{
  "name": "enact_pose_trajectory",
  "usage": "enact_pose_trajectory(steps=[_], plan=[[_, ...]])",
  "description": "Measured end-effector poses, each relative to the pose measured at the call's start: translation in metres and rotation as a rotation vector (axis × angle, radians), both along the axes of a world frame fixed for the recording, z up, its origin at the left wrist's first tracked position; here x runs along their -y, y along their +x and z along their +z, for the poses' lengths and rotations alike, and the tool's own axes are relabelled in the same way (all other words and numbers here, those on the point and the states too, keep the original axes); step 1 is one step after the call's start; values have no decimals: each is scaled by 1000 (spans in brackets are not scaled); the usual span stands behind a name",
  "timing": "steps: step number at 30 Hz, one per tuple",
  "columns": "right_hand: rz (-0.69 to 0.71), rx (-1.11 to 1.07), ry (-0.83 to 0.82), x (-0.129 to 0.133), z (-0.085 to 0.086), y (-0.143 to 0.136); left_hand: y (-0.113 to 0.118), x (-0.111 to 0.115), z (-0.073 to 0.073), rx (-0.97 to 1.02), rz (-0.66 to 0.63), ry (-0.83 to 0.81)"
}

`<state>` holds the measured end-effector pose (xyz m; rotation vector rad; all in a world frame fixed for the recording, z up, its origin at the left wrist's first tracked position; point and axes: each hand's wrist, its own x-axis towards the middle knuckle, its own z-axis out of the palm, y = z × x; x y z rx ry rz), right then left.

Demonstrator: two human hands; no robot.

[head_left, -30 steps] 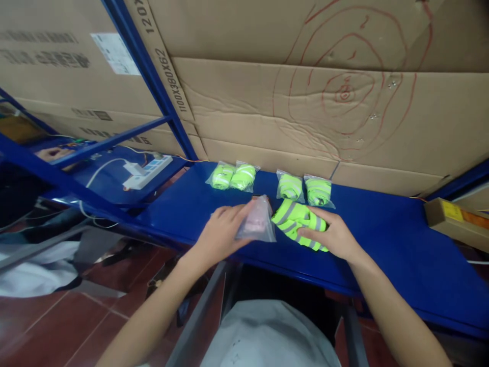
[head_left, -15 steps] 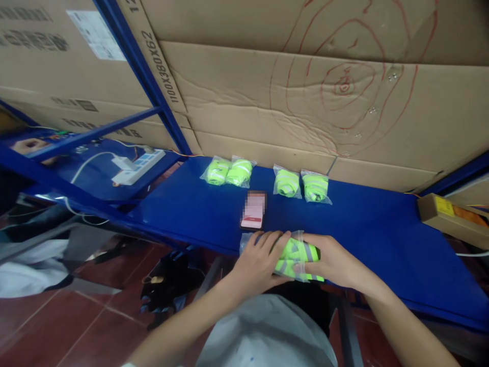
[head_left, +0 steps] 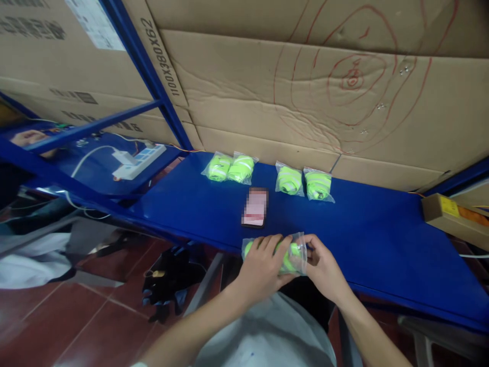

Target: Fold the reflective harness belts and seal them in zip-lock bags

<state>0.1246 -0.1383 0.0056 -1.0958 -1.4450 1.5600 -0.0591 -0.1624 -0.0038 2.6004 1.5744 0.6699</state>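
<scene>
A clear plastic bag [head_left: 293, 259] with a folded neon-yellow item inside lies at the front edge of the blue table [head_left: 367, 239]. My left hand [head_left: 263, 262] is wrapped over the bag from the left, fingers bent across its top. At the bag's right end, my right hand [head_left: 321, 262] has its fingers curled against the plastic edge. The yellow material is inside the bag, partly covered by my left hand. Just beyond it lies a phone [head_left: 255, 208] with its screen lit and blurred out.
Along the back of the table lie bagged yellow bundles in two pairs, one pair at left [head_left: 240, 168] and one at right [head_left: 318, 185]. A cardboard box [head_left: 451, 216] is at the right. A power strip [head_left: 141, 162] and another person's hand [head_left: 30, 137] are at the left.
The yellow material that stuck out at the right is now inside the bag. My right hand has moved from over the material to the bag's right end.
</scene>
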Motion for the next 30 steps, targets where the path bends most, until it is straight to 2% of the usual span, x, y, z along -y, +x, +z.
enact_pose_trajectory(steps=[5, 8, 10, 12, 13, 15, 16, 18, 20, 22, 24, 26, 28, 30], plan=[[128, 204, 200, -1, 9, 5, 7, 2, -6, 84, 104, -37], [205, 265, 254, -6, 16, 17, 8, -5, 1, 229, 125, -140], [132, 284, 403, -12, 20, 25, 8, -15, 13, 424, 109, -221], [-59, 330, 574, -22, 23, 30, 9, -32, 27, 649, 105, -246], [-137, 344, 604, -29, 23, 31, 10, -42, 33, 752, 91, -246], [-184, 303, 516, -47, 25, 35, 13, -66, 45, 916, -19, -335], [-163, 252, 435, -58, 26, 39, 14, -79, 49, 987, -113, -456], [-105, 153, 288, -82, 28, 50, 15, -104, 54, 1134, -260, -809], [-52, 102, 184, -106, 31, 66, 16, -125, 51, 1272, -284, -1131], [60, 99, 98, -127, 30, 81, 16, -140, 41, 1339, -240, -1259], [194, 123, 46, -141, 26, 91, 16, -149, 27, 1309, -198, -1202], [272, 144, 39, -149, 19, 93, 15, -152, 13, 1260, -132, -1067], [224, 163, 60, -152, 9, 88, 13, -154, 3, 1215, -97, -1006], [109, 214, 80, -150, 1, 82, 9, -155, 0, 1184, -131, -1053]])
